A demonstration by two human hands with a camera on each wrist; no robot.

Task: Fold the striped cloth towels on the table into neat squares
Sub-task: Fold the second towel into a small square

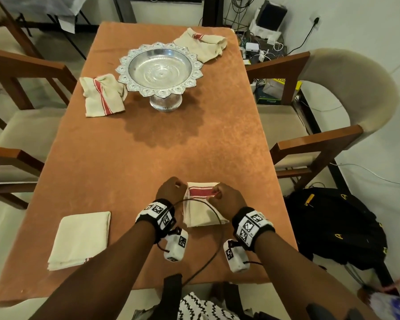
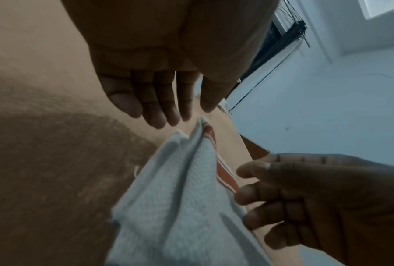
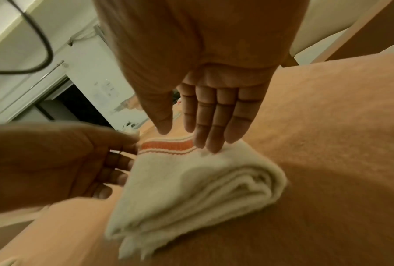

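Observation:
A cream towel with a red stripe [image 1: 202,212] lies folded into a thick square near the table's front edge. My left hand [image 1: 174,189] is at its far left corner, with fingers [image 2: 159,115] straight and just off the cloth [image 2: 180,198]. At the striped far end is my right hand [image 1: 220,193]. Its straight fingertips [image 3: 210,142] touch the cloth [image 3: 191,183] beside the stripe, and the thumb stays clear of it. Neither hand grips the towel. A second towel [image 1: 79,239] lies folded square at the front left.
Two crumpled striped towels lie farther back, one at the left [image 1: 102,95] and one at the far right [image 1: 201,43]. A silver pedestal bowl [image 1: 159,70] stands between them. Wooden chairs flank the table [image 1: 129,158], and a black backpack [image 1: 337,227] sits on the floor to the right.

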